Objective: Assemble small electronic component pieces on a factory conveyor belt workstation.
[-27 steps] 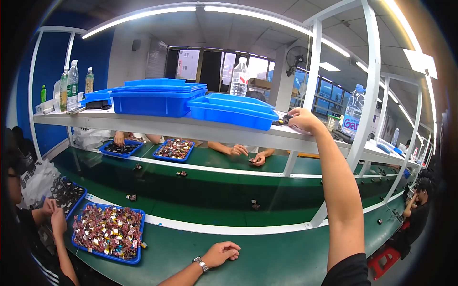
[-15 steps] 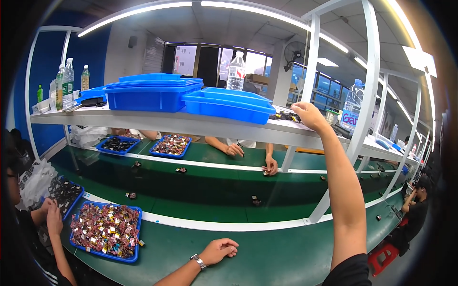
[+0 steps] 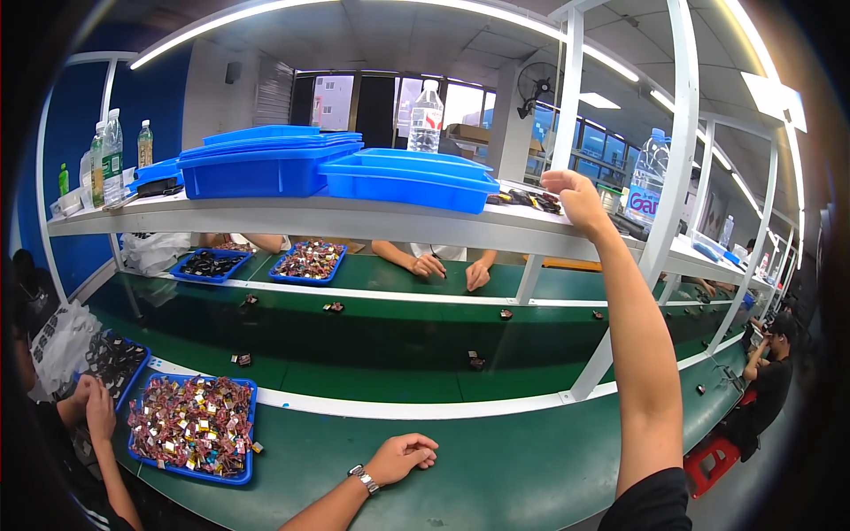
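Note:
My right hand (image 3: 575, 196) is raised over the shelf, its fingers pointing left and apart, with nothing seen in them. Just left of it, small black parts (image 3: 529, 201) with some yellow on them lie on the shelf (image 3: 381, 215). My left hand (image 3: 405, 458), a metal-banded watch (image 3: 364, 479) at its wrist, rests on the green work surface (image 3: 522, 460). Its fingers are loosely curled in and nothing shows in them. Further left sits a blue tray (image 3: 254, 425) heaped with small wired parts (image 3: 190, 423).
Blue bins (image 3: 257, 173) and water bottles (image 3: 427, 117) stand on the shelf. A white post (image 3: 673, 150) rises right of my right hand. Scattered parts (image 3: 476, 359) lie on the dark green belt (image 3: 390, 354). A co-worker's hands (image 3: 96, 400) are at the left; another's (image 3: 476, 274) are across the belt.
My right hand has lifted slightly and its fingers look a little straighter. My left hand stays on the surface. The view has shifted slightly. The co-worker's hand opposite has drawn back from a part.

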A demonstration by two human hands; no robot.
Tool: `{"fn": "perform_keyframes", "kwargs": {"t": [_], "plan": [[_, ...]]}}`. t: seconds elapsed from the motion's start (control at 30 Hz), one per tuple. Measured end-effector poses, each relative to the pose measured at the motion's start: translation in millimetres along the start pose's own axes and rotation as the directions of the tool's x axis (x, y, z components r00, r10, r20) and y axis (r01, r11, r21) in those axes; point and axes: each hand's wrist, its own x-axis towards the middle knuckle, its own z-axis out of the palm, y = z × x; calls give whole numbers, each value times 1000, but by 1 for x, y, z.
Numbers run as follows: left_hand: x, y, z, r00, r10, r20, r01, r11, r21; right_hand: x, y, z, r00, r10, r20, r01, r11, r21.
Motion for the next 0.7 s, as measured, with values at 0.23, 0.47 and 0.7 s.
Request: {"fn": "perform_keyframes", "kwargs": {"t": [0.23, 0.47, 0.7], "plan": [[-6, 0, -1, 1000, -11, -14, 11, 1000, -5, -14, -15, 0, 993, 121, 2, -119, 978, -173], [-2, 0, 3, 1000, 27, -2, -27, 1000, 3, -55, -32, 12, 668, -451, -592, 316, 892, -323], [-3, 0, -1, 993, 53, -105, -53, 999, 2, -206, 41, 125, 921, -73, -384, 76, 997, -5]]}}
